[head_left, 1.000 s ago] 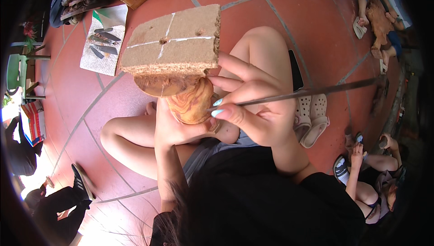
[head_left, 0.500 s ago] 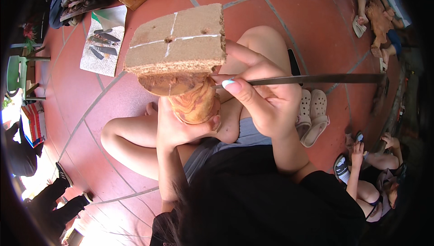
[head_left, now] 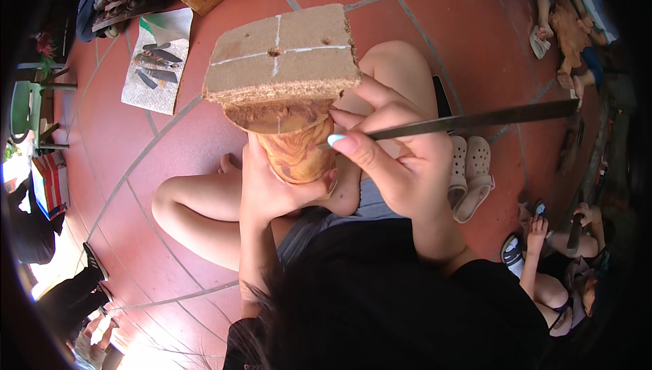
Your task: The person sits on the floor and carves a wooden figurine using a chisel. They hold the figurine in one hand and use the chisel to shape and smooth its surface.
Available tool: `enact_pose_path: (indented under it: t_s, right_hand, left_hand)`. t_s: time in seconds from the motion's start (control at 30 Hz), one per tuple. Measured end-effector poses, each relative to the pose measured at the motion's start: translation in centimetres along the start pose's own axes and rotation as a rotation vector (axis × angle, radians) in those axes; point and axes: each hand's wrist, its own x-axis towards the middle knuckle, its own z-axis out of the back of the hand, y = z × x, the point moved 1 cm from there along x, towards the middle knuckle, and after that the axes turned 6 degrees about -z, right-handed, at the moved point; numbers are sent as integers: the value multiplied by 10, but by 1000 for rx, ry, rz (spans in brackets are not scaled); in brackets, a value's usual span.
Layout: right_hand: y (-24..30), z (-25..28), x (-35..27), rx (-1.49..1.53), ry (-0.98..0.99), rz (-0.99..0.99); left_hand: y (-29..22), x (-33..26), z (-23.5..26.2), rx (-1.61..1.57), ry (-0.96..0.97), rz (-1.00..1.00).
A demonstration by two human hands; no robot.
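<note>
A: What does the left hand (head_left: 272,190) have?

B: Its grip is clamped around the lower part of a marbled orange-brown clay pot (head_left: 296,149), held over the person's lap, near the picture's centre. On top of the pot sits a square brown board (head_left: 282,54) scored with pale crossing lines and a small hole where they meet.

A: And the right hand (head_left: 401,159)?

B: Its fingers are closed together on a long flat metal blade (head_left: 468,120). The blade runs out toward three o'clock, while its near end touches the pot just under the board, by the thumbnail.

A: What lies around them?

B: Red tiled floor (head_left: 190,139). At ten o'clock from the pot, well apart, a pale cloth (head_left: 153,88) carries several dark tools (head_left: 153,64). At four o'clock from the pot, just beside the bent knee, rests a pair of pale clogs (head_left: 472,176). Other people sit at the right rim, around two and four o'clock.
</note>
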Motion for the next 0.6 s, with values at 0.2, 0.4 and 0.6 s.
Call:
enact_pose_path:
  t_s: [0.2, 0.4, 0.6]
  right_hand:
    - [-2, 8, -3, 37, 18, -67]
    - [-6, -1, 1, 295, -214, -106]
    - [-3, 2, -4, -15, -98, -55]
  left_hand:
    - [-3, 5, -1, 34, 46, -18]
    - [-5, 5, -2, 5, 35, 24]
    - [-2, 5, -2, 37, 25, 16]
